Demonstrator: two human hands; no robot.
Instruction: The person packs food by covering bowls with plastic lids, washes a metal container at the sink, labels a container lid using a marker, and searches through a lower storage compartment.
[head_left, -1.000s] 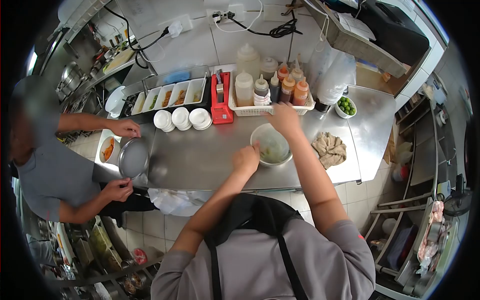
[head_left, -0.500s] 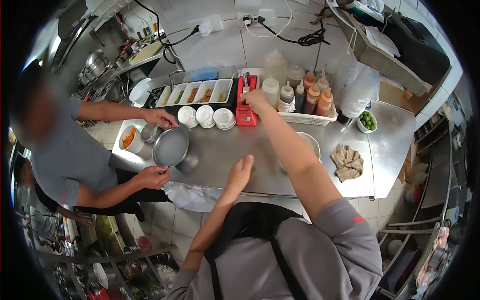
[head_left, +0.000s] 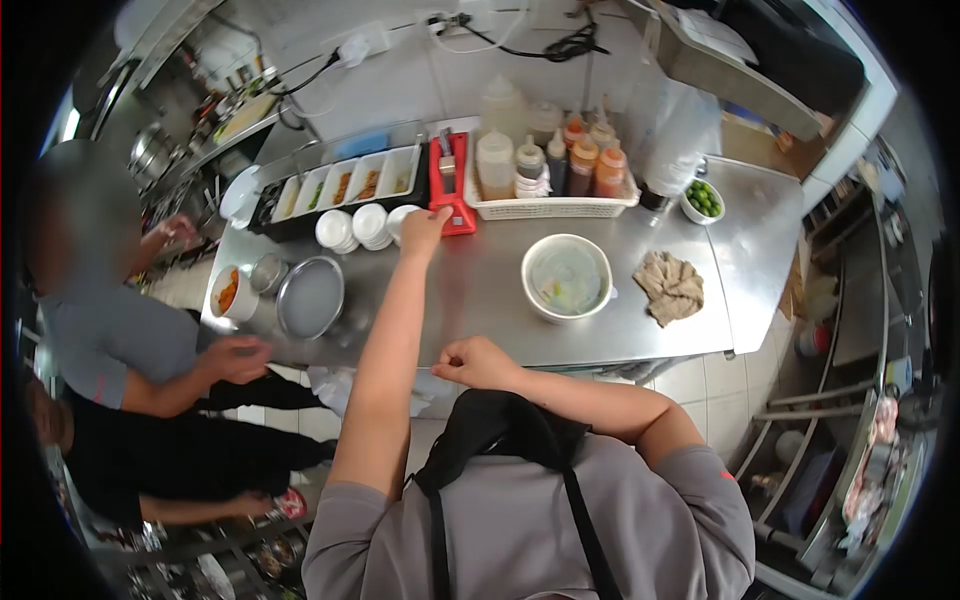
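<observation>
My left hand (head_left: 424,232) reaches forward to the right-hand stack of small white dishes (head_left: 400,216), beside a red stand (head_left: 461,218) with a metal piece on it. Its fingers are at the dishes but mostly hidden, so I cannot tell whether they grip one. Drawn back near my chest, my right hand (head_left: 480,362) is closed; a small dark spot shows at its fingertips, too small to name. Beyond it, a white bowl (head_left: 540,305) holds clear liquid with a few pale green bits.
A shallow metal pan (head_left: 310,297) and a bowl of orange food (head_left: 227,292) stand at left, near a co-worker's hands. Condiment trays (head_left: 350,178), a basket of squeeze bottles (head_left: 555,208) and a bowl of limes (head_left: 703,202) line the back. A crumpled cloth (head_left: 669,289) lies at right.
My right hand has left the red stand and come back towards my chest. My left hand has moved forward to the dishes. The co-worker has let go of the pan; a person in black appears.
</observation>
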